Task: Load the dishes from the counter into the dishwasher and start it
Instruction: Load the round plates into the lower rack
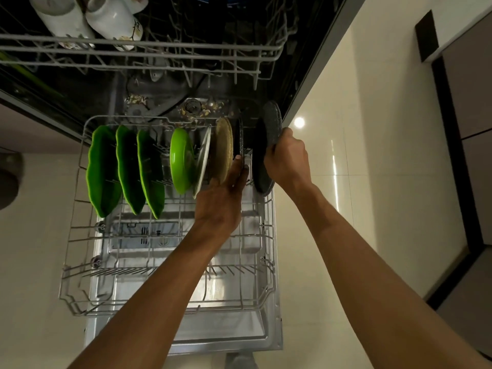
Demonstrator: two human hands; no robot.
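Note:
The dishwasher's lower rack [80, 265] is pulled out over the open door [231, 334]. Standing in it are three green leaf-shaped plates [127, 169], a round green plate [182, 161], a pale plate [203, 158], a tan plate [223, 147] and a thin dark speckled plate [240, 137]. My left hand [221, 198] grips the near edge of that dark plate. My right hand [286, 158] holds a second dark speckled plate [266, 145] upright at the rack's right end.
The upper rack [159, 46] is out above, with two white mugs [87, 17] at its left. Food scraps lie around the filter [194, 107] on the tub floor. Cream floor tiles [346, 182] stretch to the right, beside dark cabinets [474, 155].

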